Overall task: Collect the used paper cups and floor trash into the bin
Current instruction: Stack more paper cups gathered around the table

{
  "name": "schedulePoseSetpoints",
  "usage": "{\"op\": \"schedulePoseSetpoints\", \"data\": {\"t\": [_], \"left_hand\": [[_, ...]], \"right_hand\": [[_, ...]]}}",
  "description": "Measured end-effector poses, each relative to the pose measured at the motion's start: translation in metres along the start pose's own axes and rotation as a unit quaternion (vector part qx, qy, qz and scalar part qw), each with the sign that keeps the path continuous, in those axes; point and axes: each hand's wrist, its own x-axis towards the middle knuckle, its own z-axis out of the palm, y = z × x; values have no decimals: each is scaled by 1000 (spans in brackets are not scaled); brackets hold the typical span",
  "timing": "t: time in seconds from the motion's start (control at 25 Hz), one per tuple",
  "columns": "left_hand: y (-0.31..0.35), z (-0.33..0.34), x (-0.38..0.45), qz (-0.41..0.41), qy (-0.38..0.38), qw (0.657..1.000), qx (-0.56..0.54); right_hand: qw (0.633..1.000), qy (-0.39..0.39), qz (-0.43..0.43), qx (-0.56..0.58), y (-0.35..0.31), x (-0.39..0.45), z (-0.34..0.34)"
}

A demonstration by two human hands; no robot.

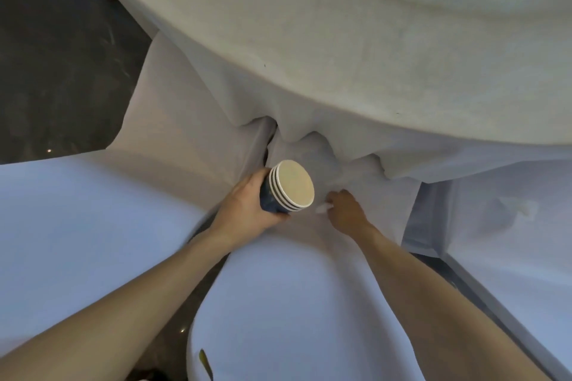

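Your left hand (247, 207) is wrapped tight around a stack of paper cups (289, 187). The cups sit one inside the other, lying on their side with the open end facing up at you. You can count four pale rims, so it looks like four cups. Their outsides are dark blue. The inside of the top cup looks tan, and nothing shows in it.

Your right hand (346, 210) is just beside the cups, down on the white chair cover (309, 303). Its fingertips touch a small white scrap (322, 209). The scrap is blurry and partly hidden by the fingers, so you cannot tell if the hand has pinched it or what it is.

Three white covered chairs show, all cut off at the edges. The round surface (340, 40) above has a pale cloth hanging in folds. The dark floor (55, 71) shows at the left.
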Motion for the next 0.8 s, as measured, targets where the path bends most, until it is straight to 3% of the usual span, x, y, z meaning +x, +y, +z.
{"op": "schedulePoseSetpoints", "data": {"t": [0.08,0.16,0.32,0.44,0.6,0.8], "left_hand": [[16,4,-8,2,-5,1000,10],[38,9,-18,8,-13,1000,24],[90,11,-49,39,-51,997,41],[128,13,-74,82,-83,992,51],[172,27,-104,126,-96,987,33],[208,54,-142,193,-72,978,22]], "right_hand": [[986,22,63,151,-8,-25,-19],[944,80,106,303,-23,-58,-46],[857,202,83,466,-42,-133,-119],[830,266,37,489,-47,-192,-166],[860,320,-13,397,-52,-256,-185],[870,353,-60,338,-25,-317,-172]]}}
